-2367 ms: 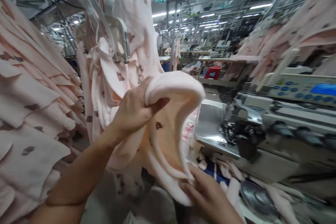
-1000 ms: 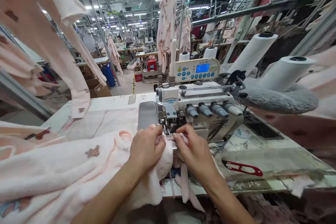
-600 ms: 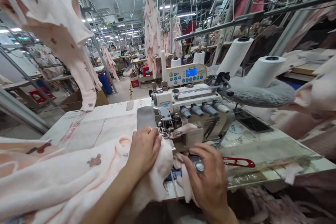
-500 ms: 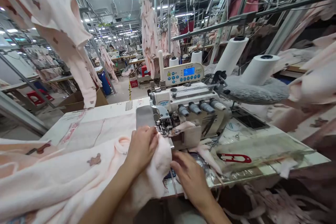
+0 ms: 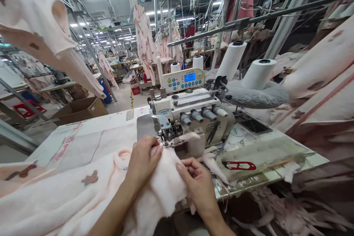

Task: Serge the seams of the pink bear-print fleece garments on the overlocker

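A pale pink fleece garment [image 5: 66,195] with brown bear-like patches spreads over the left of the table and up to the presser foot of a white overlock sewing machine [image 5: 190,110]. Close to the needle, my left hand [image 5: 143,158] pinches the fabric between thumb and fingers. My right hand [image 5: 197,180] has its thumb and curled fingers closed on the garment's right edge, in front of the machine. The cloth between both hands is drawn fairly flat. Part of its edge under the foot is hidden by my left fingers.
Red thread snips [image 5: 240,165] lie on the table [image 5: 306,162] to the right. White thread cones [image 5: 258,73] stand behind the machine. Pink garments hang at the left [image 5: 41,25] and right. A cardboard box [image 5: 80,110] sits on the floor beyond the table.
My right hand has come up and taken hold of the fabric edge, which is now spread wider to the right. My left hand stays by the needle. The view has shifted slightly right.
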Available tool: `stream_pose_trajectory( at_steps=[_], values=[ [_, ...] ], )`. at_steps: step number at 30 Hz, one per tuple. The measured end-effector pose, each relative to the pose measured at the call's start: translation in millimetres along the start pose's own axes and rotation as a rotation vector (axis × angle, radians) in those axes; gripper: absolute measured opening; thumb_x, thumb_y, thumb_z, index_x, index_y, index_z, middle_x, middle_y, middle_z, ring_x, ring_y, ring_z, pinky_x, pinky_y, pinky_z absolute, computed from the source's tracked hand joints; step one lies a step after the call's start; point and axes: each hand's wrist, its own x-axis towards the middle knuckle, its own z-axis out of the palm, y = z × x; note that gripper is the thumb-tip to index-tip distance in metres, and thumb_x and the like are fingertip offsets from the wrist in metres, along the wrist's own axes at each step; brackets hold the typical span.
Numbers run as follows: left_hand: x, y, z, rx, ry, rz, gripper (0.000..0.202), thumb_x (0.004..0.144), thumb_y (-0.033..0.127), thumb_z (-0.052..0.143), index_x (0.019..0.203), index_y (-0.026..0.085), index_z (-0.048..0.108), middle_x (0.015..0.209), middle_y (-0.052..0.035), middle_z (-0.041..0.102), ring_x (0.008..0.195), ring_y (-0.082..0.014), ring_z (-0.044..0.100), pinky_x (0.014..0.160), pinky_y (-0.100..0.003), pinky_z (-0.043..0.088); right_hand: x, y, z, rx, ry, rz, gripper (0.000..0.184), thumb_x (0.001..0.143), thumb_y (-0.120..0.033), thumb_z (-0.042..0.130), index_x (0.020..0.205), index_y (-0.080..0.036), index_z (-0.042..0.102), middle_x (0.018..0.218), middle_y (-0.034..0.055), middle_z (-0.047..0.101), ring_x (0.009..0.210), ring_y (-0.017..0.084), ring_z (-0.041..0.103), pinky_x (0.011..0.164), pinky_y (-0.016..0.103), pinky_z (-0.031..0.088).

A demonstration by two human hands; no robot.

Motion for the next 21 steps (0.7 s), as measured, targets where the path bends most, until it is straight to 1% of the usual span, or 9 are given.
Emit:
stream_pose_trajectory(
  at_steps=[3, 5, 7, 8, 10, 12, 17, 19, 21],
  values=[
    [3.2, 0.4, -0.3, 0.074, 0.010, 0.025, 0.012, 0.081, 0.023, 0.047, 0.070, 0.018, 0.051, 0.075, -0.0005, 0.058, 0.075, -0.0182, 0.054, 0.072, -0.033, 0.039, 4.3, -5.3, 4.3, 0.071, 0.019, 0.043, 0.047, 0.058, -0.056, 0.073, 0.068, -0.015, 0.054, 0.054, -0.0007, 0.055, 0.047, 0.009, 0.043, 0.044, 0.018, 0.035],
    [-3.3, 3.1, 0.9, 0.188, 0.119, 0.098, 0.009, 0.081, 0.019, 0.047, 0.074, 0.018, 0.053, 0.080, -0.0033, 0.059, 0.080, -0.0206, 0.053, 0.073, -0.035, 0.039, 5.9, -7.7, 6.4, 0.106, 0.027, 0.078, 0.050, 0.054, -0.057, 0.075, 0.067, -0.014, 0.054, 0.053, -0.0007, 0.056, 0.047, 0.010, 0.045, 0.045, 0.019, 0.036],
    [-17.4, 7.5, 4.8, 0.277, 0.273, 0.235, 0.013, 0.082, 0.013, 0.044, 0.083, 0.017, 0.057, 0.088, -0.0061, 0.059, 0.084, -0.0217, 0.051, 0.074, -0.035, 0.039, 5.7, -7.5, 5.4, 0.119, 0.010, 0.108, 0.050, 0.053, -0.057, 0.076, 0.068, -0.014, 0.054, 0.053, -0.0007, 0.056, 0.046, 0.009, 0.045, 0.045, 0.018, 0.036],
    [-25.7, 9.7, 7.7, 0.295, 0.316, 0.310, 0.018, 0.083, 0.011, 0.043, 0.090, 0.017, 0.058, 0.091, -0.0067, 0.059, 0.084, -0.0213, 0.051, 0.074, -0.034, 0.039, 5.0, -6.6, 3.7, 0.120, -0.019, 0.123, 0.050, 0.054, -0.056, 0.076, 0.069, -0.014, 0.054, 0.053, -0.0008, 0.057, 0.046, 0.009, 0.045, 0.045, 0.018, 0.036],
    [-40.5, 13.3, 14.3, 0.313, 0.302, 0.423, 0.027, 0.083, 0.009, 0.042, 0.104, 0.016, 0.056, 0.092, -0.0069, 0.059, 0.082, -0.0202, 0.050, 0.071, -0.032, 0.040, 3.0, -3.5, -1.3, 0.117, -0.111, 0.159, 0.048, 0.055, -0.054, 0.077, 0.071, -0.014, 0.056, 0.055, -0.0003, 0.058, 0.048, 0.008, 0.045, 0.046, 0.017, 0.035],
    [-48.4, 15.2, 19.3, 0.357, 0.230, 0.449, 0.034, 0.081, 0.009, 0.044, 0.113, 0.015, 0.055, 0.093, -0.0073, 0.059, 0.082, -0.0207, 0.049, 0.070, -0.033, 0.041, 1.3, -0.4, -6.4, 0.119, -0.192, 0.177, 0.047, 0.057, -0.053, 0.076, 0.073, -0.013, 0.060, 0.061, 0.0011, 0.061, 0.052, 0.009, 0.048, 0.049, 0.018, 0.038],
    [-51.9, 19.0, 16.9, 0.394, 0.177, 0.411, 0.036, 0.080, 0.009, 0.044, 0.113, 0.017, 0.056, 0.094, -0.0078, 0.058, 0.082, -0.0212, 0.050, 0.070, -0.034, 0.043, 0.0, 2.1, -9.9, 0.114, -0.228, 0.112, 0.038, 0.064, -0.050, 0.073, 0.073, -0.014, 0.062, 0.064, -0.0003, 0.060, 0.056, 0.010, 0.048, 0.052, 0.018, 0.038],
    [-61.2, 21.1, 16.3, 0.353, 0.178, 0.431, 0.036, 0.081, 0.010, 0.043, 0.114, 0.017, 0.055, 0.100, -0.0083, 0.058, 0.088, -0.0208, 0.050, 0.075, -0.033, 0.043, -1.8, 0.8, -9.4, 0.112, -0.237, 0.077, 0.036, 0.068, -0.049, 0.071, 0.075, -0.015, 0.061, 0.067, 0.0000, 0.061, 0.059, 0.011, 0.050, 0.054, 0.018, 0.038],
    [-76.3, 20.8, 20.6, 0.300, 0.196, 0.452, 0.034, 0.083, 0.013, 0.043, 0.114, 0.017, 0.054, 0.105, -0.0074, 0.058, 0.095, -0.0201, 0.050, 0.085, -0.034, 0.040, -6.0, -0.4, -10.0, 0.116, -0.275, 0.048, 0.032, 0.072, -0.047, 0.067, 0.079, -0.016, 0.061, 0.071, 0.0005, 0.062, 0.065, 0.013, 0.052, 0.061, 0.020, 0.041]
  ],
)
